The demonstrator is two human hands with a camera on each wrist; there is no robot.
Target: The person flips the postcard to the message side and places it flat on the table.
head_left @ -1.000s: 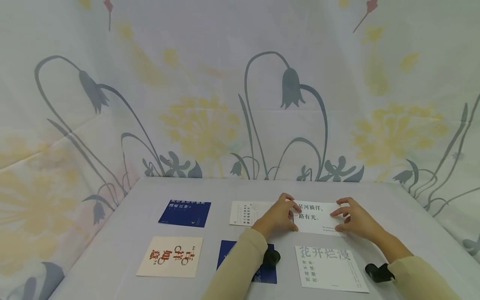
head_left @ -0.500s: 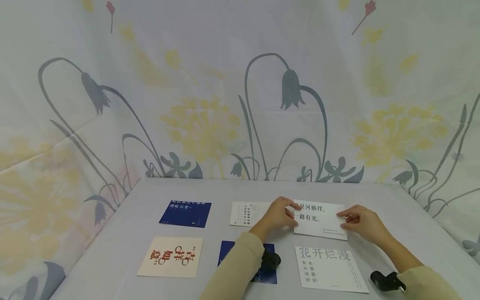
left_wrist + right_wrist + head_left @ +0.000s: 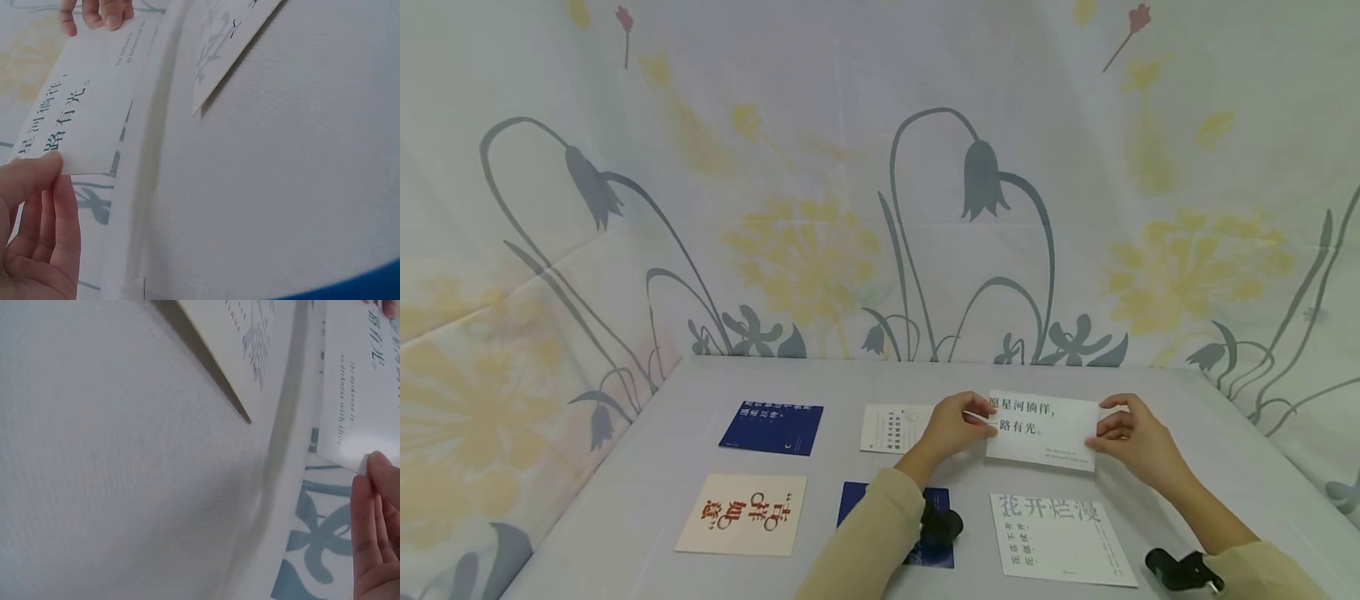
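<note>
Between both hands a white card (image 3: 1041, 432) with dark Chinese lettering is held up and tilted toward the head camera. My left hand (image 3: 957, 429) pinches its left edge; in the left wrist view the thumb (image 3: 44, 170) lies on the printed face with the fingers behind. At the right edge my right hand (image 3: 1131, 437) pinches a lower corner, its thumb (image 3: 382, 469) on the front in the right wrist view. Just in front lies another white card (image 3: 1060, 537) with grey lettering, flat on the table. Partly behind the left hand is a white card (image 3: 891, 427) with small print.
Under the left forearm lies a blue card (image 3: 936, 550), mostly covered. A dark blue card (image 3: 772, 427) and a cream card with red characters (image 3: 741, 515) lie on the left of the grey-white table (image 3: 625, 517). A flowered cloth (image 3: 820, 125) hangs behind.
The card has come up off the table and tilted upright. My right hand has closed from spread fingers to a pinch at its right edge, and both hands have lifted slightly.
</note>
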